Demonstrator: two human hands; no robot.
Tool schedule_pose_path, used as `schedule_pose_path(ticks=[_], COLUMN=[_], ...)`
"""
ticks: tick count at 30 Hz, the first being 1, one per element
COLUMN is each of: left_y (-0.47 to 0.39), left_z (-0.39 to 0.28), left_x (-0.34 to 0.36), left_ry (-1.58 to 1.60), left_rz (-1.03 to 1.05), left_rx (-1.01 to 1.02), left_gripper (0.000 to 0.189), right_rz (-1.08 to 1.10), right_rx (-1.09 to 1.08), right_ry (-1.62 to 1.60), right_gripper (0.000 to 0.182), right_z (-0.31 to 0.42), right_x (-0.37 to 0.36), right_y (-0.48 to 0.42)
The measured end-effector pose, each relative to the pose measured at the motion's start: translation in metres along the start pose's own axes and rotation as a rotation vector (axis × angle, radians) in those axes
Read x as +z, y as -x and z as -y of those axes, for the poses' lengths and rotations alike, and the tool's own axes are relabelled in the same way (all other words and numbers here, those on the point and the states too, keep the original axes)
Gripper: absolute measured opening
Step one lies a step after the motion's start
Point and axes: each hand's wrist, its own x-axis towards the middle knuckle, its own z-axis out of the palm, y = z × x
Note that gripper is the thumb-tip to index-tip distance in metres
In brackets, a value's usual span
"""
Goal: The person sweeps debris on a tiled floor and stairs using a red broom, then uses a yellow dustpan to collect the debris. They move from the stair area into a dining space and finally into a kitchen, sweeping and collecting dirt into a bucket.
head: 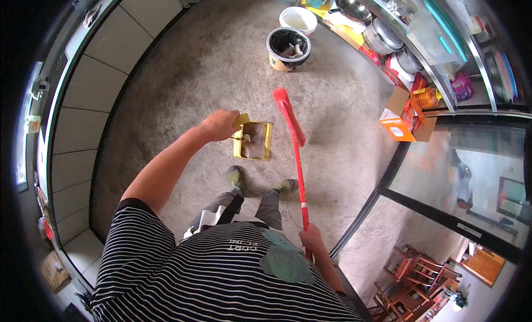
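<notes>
My left hand (223, 124) grips the yellow handle of a long-handled dustpan (269, 141). Some light-coloured litter lies in the pan, which is at or just above the floor in front of my shoes; I cannot tell which. In my right hand (312, 239) is the red handle of a broom (300, 176), held near its upper end. The broom's red bristles (286, 110) point away from me, to the right of the dustpan. Beyond them stands a bin (276, 63) lined with a black bag, with some rubbish inside.
A white bucket (301, 15) stands behind the bin. Shelves at the right hold pans, a steel pot (380, 36) and plastic boxes. An open orange carton (401, 124) sits beside a glass door (457, 156). White tiled fronts (81, 131) run along the left. Wooden chairs (419, 276) stand beyond the door.
</notes>
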Motion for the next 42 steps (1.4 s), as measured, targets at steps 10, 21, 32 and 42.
schedule_pose_path(ticks=[10, 21, 32, 42], left_y=[0.001, 0.013, 0.0, 0.005], left_z=[-0.007, -0.008, -0.014, -0.008], left_x=[0.005, 0.0, 0.013, 0.009], left_ry=[0.029, 0.013, -0.007, 0.018], left_rz=[-0.009, 0.008, -0.017, -0.061], left_rx=[-0.022, 0.009, -0.001, 0.032], left_gripper=[0.028, 0.028, 0.03, 0.029], right_rz=[0.453, 0.031, 0.041, 0.199], right_rx=[0.307, 0.079, 0.035, 0.088], right_ry=[-0.79, 0.023, -0.075, -0.465], right_gripper=[0.011, 0.022, 0.021, 0.016], right_z=[-0.007, -0.02, -0.029, -0.028], right_x=[0.064, -0.003, 0.051, 0.009], right_y=[-0.039, -0.032, -0.118, 0.019])
